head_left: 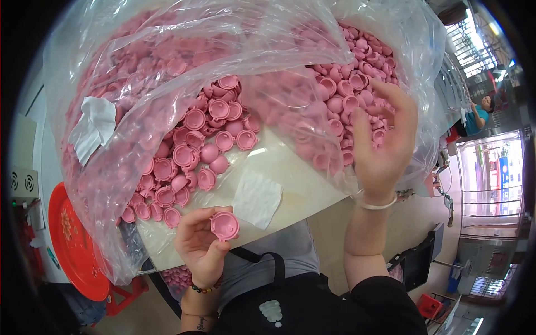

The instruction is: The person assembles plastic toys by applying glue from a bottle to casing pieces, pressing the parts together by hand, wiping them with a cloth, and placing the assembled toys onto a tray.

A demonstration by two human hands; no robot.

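Note:
My left hand (200, 243) grips one pink plastic cap (225, 225) between thumb and fingers, its hollow side facing me, just below the table's front edge. My right hand (384, 140) reaches with spread fingers into a heap of several pink caps (357, 72) at the right, inside a large clear plastic bag (167, 61). I cannot tell whether it holds any cap. A second heap of the same pink caps (195, 151) lies at the centre left on the pale table top (301, 184).
A white slip of paper (257, 198) lies on the table near its front edge, another white piece (92, 128) sits inside the bag at left. A red stool or tray (75, 245) stands low left. Another person (480, 114) sits far right.

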